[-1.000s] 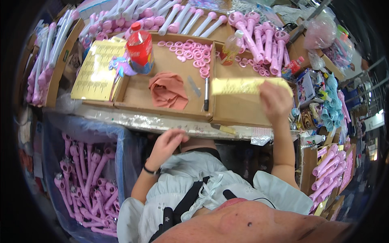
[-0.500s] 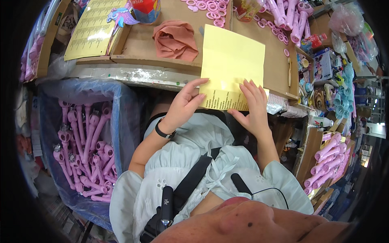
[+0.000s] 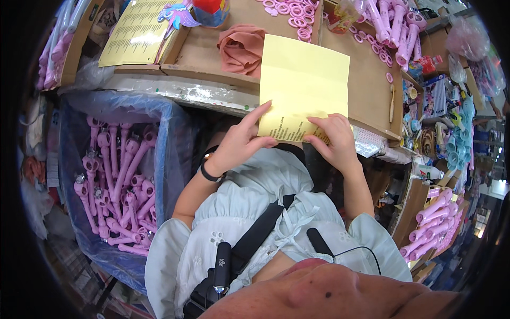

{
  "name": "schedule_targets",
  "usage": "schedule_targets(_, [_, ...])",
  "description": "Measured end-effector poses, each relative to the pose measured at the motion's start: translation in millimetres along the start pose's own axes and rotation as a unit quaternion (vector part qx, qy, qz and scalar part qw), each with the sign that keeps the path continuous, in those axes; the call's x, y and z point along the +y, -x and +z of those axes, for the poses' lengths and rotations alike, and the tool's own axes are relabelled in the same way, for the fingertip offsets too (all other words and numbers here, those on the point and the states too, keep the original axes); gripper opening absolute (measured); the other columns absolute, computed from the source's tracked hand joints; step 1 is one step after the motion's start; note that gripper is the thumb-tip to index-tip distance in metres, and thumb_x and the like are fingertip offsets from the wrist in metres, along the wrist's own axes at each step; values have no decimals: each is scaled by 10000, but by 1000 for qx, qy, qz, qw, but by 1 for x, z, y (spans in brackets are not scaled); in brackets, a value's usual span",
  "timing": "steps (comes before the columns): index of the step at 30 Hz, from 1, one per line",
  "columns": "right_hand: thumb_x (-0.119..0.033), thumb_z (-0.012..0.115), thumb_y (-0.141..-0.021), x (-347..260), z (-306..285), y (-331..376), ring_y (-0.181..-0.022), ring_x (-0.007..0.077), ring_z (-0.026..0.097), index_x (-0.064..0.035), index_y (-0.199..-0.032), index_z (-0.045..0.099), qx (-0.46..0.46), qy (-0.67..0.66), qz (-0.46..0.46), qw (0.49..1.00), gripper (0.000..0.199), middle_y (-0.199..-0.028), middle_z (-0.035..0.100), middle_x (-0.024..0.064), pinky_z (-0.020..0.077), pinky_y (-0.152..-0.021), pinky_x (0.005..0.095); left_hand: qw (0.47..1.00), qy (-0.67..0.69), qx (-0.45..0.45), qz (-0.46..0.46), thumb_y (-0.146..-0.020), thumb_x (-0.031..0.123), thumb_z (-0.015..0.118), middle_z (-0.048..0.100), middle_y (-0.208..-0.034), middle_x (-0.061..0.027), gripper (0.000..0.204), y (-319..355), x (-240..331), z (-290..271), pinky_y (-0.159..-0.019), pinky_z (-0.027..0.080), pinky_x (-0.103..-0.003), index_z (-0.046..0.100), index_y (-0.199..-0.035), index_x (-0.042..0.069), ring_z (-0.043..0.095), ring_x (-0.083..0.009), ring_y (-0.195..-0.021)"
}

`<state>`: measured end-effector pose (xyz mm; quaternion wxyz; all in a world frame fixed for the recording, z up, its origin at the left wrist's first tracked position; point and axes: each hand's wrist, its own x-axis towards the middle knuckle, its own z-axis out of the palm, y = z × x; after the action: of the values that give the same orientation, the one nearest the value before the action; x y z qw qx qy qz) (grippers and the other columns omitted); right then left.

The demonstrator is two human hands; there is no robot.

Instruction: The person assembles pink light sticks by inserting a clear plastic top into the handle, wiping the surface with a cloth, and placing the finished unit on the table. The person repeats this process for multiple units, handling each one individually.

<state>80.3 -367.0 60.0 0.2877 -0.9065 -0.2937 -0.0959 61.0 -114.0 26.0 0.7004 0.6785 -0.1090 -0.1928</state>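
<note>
A yellow paper sheet (image 3: 305, 80) stands at the near edge of the cardboard-lined bench, plain on its large upper part. Along its lower edge runs a strip with small printed rows, apparently folded up. My left hand (image 3: 239, 142) grips the sheet's lower left corner between thumb and fingers. At the lower right, my right hand (image 3: 337, 143) pinches the strip with thumb below and curled fingertips on top. Behind the sheet's left edge lies a crumpled salmon-coloured cloth (image 3: 240, 49). A stack of printed yellow sheets (image 3: 135, 34) rests at the far left.
Below left is a blue-lined bin (image 3: 172, 122) holding several pink plastic wands (image 3: 119, 165). Pink rings (image 3: 297, 13) lie on the bench's far side, beside more pink wands (image 3: 398, 26). A toothbrush (image 3: 392, 103) lies at the right edge. More pink pieces (image 3: 433, 223) sit at lower right.
My right hand's fingers, stretched flat on the sheet before, have curled and moved down to its lower strip. My left thumb has shifted lower. The whole view has swung slightly.
</note>
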Motion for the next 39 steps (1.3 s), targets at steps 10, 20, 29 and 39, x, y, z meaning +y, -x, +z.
schedule_targets(10, [-91, 710, -710, -25, -18, -17, -689, 175, 595, -101, -849, 656, 1, 41, -80, 996, 149, -708, 602, 4, 464, -823, 380, 828, -479, 130, 261, -632, 290, 785, 492, -1296, -132, 534, 3, 41, -12, -1044, 271, -513, 627, -1104, 97, 376, -362, -1269])
schedule_targets(20, [-92, 724, -707, -6, -71, -8, -697, 224, 609, -82, -836, 683, 50, 58, -10, 997, 136, -739, 636, 49, 469, -659, 337, 879, -335, 115, 319, -756, 75, 688, 677, -863, -45, 88, -35, 32, -7, -1026, 321, -465, 664, -841, 73, 633, -221, -921])
schedule_targets(29, [-46, 742, -673, 88, -101, 1, -714, 234, 583, -28, -847, 690, 193, 247, -21, 949, 183, -791, 624, 72, 424, -628, 336, 846, -405, 66, 339, -879, 200, 548, 631, -798, -91, 175, -164, 22, 38, -969, 334, -471, 653, -835, 67, 586, -273, -848])
schedule_targets(39, [-191, 672, -819, 199, -82, 25, -778, 75, 588, 14, -968, 683, 14, -175, 365, 914, 253, -844, 674, 39, 463, -700, 227, 714, -670, -61, 195, -805, 314, 599, 641, -856, -107, 279, -210, 20, 59, -1047, 224, -564, 692, -705, 71, 564, -268, -929])
